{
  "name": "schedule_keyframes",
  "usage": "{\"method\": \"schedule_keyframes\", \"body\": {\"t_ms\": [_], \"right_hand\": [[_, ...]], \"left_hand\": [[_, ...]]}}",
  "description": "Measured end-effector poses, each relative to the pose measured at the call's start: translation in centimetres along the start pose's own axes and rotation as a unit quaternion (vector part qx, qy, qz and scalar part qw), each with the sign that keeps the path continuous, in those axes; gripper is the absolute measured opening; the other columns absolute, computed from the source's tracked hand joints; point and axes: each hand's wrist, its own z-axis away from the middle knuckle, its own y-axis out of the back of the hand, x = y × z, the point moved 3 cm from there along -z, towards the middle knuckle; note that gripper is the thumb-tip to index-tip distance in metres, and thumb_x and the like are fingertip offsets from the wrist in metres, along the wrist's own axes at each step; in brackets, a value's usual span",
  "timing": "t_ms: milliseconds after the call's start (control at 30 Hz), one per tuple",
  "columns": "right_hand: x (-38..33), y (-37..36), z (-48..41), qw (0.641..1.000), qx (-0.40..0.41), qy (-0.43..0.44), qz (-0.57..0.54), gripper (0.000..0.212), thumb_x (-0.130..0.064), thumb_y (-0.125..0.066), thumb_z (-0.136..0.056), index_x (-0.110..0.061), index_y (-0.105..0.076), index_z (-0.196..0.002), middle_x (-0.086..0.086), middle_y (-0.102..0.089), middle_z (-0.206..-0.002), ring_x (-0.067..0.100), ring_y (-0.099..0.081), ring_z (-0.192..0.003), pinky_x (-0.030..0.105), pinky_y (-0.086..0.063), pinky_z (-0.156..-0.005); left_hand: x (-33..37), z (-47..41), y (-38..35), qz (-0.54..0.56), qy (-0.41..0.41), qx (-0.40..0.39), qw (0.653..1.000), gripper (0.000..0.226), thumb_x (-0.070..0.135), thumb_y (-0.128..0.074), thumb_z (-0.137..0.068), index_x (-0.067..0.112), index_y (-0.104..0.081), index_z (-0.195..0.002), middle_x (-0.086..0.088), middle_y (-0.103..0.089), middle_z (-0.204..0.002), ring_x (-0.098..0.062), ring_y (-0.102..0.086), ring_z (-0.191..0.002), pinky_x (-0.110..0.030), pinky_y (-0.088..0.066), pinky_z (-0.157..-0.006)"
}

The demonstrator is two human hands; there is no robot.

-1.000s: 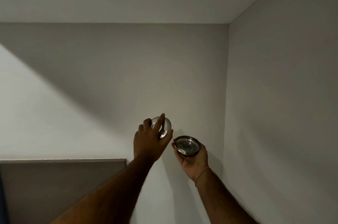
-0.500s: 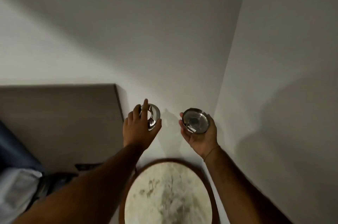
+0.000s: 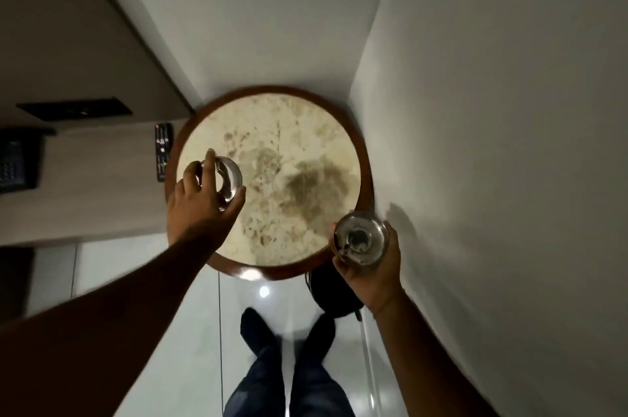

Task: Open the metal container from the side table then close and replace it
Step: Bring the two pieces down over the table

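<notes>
The metal container is in two parts. My left hand (image 3: 200, 202) grips the shiny lid (image 3: 228, 182), holding it over the left side of the round side table (image 3: 365, 158). My right hand (image 3: 368, 265) cups the open container body (image 3: 359, 239), mouth up, over the table's front right edge. The two parts are well apart. The table has a pale stone top stained brown and a dark wooden rim.
The table stands in a corner between two white walls. A remote control (image 3: 162, 150) lies on a beige surface left of it, with a dark phone (image 3: 15, 161) farther left. A dark round object (image 3: 334, 294) sits on the glossy floor under the table's front; my legs (image 3: 289, 365) are below.
The camera has swung down from the wall to the table and floor. Both hands keep their parts and have spread farther apart.
</notes>
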Motion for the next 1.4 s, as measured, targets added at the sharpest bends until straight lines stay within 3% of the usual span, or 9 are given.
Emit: {"method": "schedule_keyframes", "body": {"t_ms": [133,333,467,667,833,1100,1167,1233,1400], "right_hand": [[3.4,8.8,-3.1,0.995,0.081,-0.016,-0.048,0.09,-0.078,-0.052,-0.085,-0.016,-0.055,-0.15,0.017,-0.061,-0.15,0.035,-0.067,-0.118,0.036,-0.059,-0.074],[6.3,18.6,-8.4,0.987,0.16,0.007,0.019,0.084,-0.073,-0.047,-0.09,-0.017,-0.052,-0.152,0.021,-0.061,-0.148,0.035,-0.067,-0.116,0.04,-0.054,-0.088],[6.6,20.5,-11.8,0.957,0.249,0.045,0.145,0.07,-0.056,-0.058,-0.097,-0.016,-0.049,-0.154,0.014,-0.057,-0.15,0.037,-0.055,-0.138,0.051,-0.046,-0.116],[7.5,19.5,-12.3,0.806,0.226,0.15,0.527,0.063,-0.03,-0.085,-0.085,-0.016,-0.062,-0.141,0.009,-0.063,-0.144,0.029,-0.059,-0.134,0.047,-0.053,-0.112],[7.8,20.3,-11.3,0.556,0.142,0.139,0.807,0.083,-0.045,-0.084,-0.082,-0.019,-0.049,-0.153,0.01,-0.036,-0.164,0.031,-0.036,-0.153,0.048,-0.05,-0.114],[7.5,19.5,-9.8,0.533,0.164,0.188,0.808,0.08,-0.038,-0.086,-0.081,-0.014,-0.054,-0.15,0.015,-0.044,-0.16,0.034,-0.039,-0.149,0.048,-0.051,-0.112],[7.5,18.7,-9.1,0.55,0.168,0.191,0.795,0.078,-0.037,-0.086,-0.081,-0.013,-0.056,-0.148,0.014,-0.047,-0.157,0.034,-0.041,-0.147,0.048,-0.051,-0.112],[7.3,17.5,-8.0,0.619,0.199,0.203,0.732,0.07,-0.037,-0.087,-0.08,-0.011,-0.062,-0.141,0.013,-0.057,-0.145,0.031,-0.053,-0.137,0.047,-0.054,-0.108],[6.1,12.7,-3.9,0.932,0.258,0.095,0.236,0.049,-0.045,-0.069,-0.095,-0.013,-0.063,-0.132,0.017,-0.065,-0.129,0.041,-0.062,-0.121,0.06,-0.052,-0.108]], "left_hand": [[-2.5,2.0,-4.8,-0.03,-0.023,-0.02,0.999,0.088,0.062,-0.057,-0.098,0.022,-0.022,-0.168,-0.023,-0.044,-0.155,-0.049,-0.053,-0.134,-0.065,-0.05,-0.101],[-2.7,3.7,-11.0,-0.045,-0.056,-0.037,0.997,0.086,0.057,-0.062,-0.098,0.018,-0.027,-0.166,-0.025,-0.046,-0.154,-0.052,-0.058,-0.127,-0.064,-0.054,-0.096],[-2.3,4.4,-13.4,-0.039,-0.056,-0.055,0.996,0.086,0.06,-0.059,-0.099,0.019,-0.026,-0.166,-0.022,-0.044,-0.157,-0.048,-0.057,-0.13,-0.061,-0.052,-0.102],[-2.3,5.7,-13.8,-0.051,-0.065,-0.081,0.993,0.087,0.064,-0.058,-0.097,0.023,-0.026,-0.166,-0.016,-0.043,-0.16,-0.044,-0.055,-0.133,-0.059,-0.05,-0.107],[-3.1,4.7,-12.2,-0.064,-0.067,-0.066,0.993,0.089,0.062,-0.062,-0.096,0.02,-0.029,-0.166,-0.021,-0.043,-0.16,-0.046,-0.054,-0.136,-0.06,-0.049,-0.108],[-3.5,4.6,-10.0,-0.065,-0.052,-0.061,0.995,0.089,0.062,-0.06,-0.097,0.017,-0.029,-0.167,-0.024,-0.04,-0.163,-0.047,-0.048,-0.142,-0.061,-0.047,-0.112],[-3.3,5.2,-9.1,-0.065,-0.05,-0.066,0.994,0.09,0.063,-0.06,-0.097,0.017,-0.028,-0.167,-0.025,-0.039,-0.164,-0.047,-0.047,-0.144,-0.061,-0.046,-0.114],[-3.0,6.0,-7.9,-0.064,-0.054,-0.071,0.994,0.091,0.063,-0.061,-0.097,0.017,-0.027,-0.167,-0.025,-0.038,-0.164,-0.047,-0.046,-0.145,-0.061,-0.046,-0.114],[-1.3,6.5,-3.1,-0.035,-0.04,-0.098,0.994,0.092,0.065,-0.059,-0.096,0.026,-0.018,-0.169,-0.017,-0.03,-0.17,-0.042,-0.04,-0.15,-0.058,-0.045,-0.117]]}}
